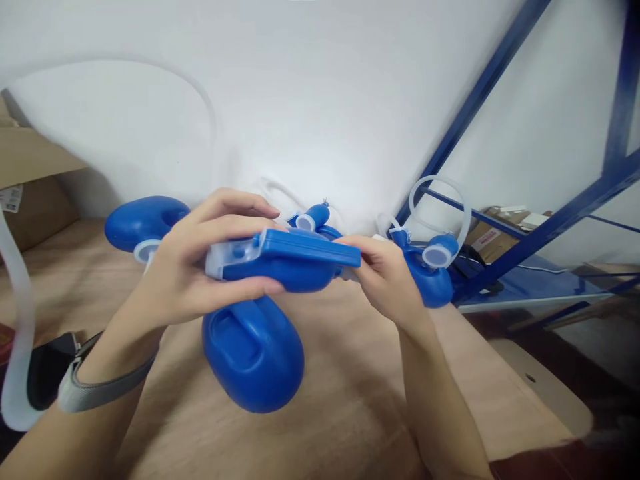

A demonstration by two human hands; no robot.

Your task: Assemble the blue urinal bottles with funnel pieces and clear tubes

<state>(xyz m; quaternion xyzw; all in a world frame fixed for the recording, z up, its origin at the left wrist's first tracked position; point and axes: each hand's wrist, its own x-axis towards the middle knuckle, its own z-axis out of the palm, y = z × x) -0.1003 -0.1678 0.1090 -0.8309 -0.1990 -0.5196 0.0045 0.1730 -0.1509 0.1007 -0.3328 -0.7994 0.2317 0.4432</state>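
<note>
Left hand (200, 267) is clamped on the blue container (295, 263), fingers over the top, thumb under, near its clear end piece (227, 257). Right hand (387, 277) pinches the opposite end w/ fingertips closed on the edge. The hands are apart, one per end, and the container is held in the air above the wooden table (350, 400), roughly centre of view.

Handling, my read: hollow moulded plastic, so light and stiff, w/ smooth faces that could slip. The flat top and bottom give the best grip, and the clear piece looks like the weaker part to squeeze.

Long axis runs left-right across the view, approx level, w/ the clear end toward the left hand and the flat side up.

Further out, a second blue vessel (253, 353) lies on the table directly below. Another (140, 220) sits behind the left hand, one w/ a capped neck (313, 219) behind the held one, and one more (430, 280) just past the right hand under a loop of clear tube (443, 183). Grey strap (95, 390) is on the left wrist, w/ a white hose (17, 320) and cardboard box (30, 187) far left. Blue rack frame (550, 220) is at right.
</note>
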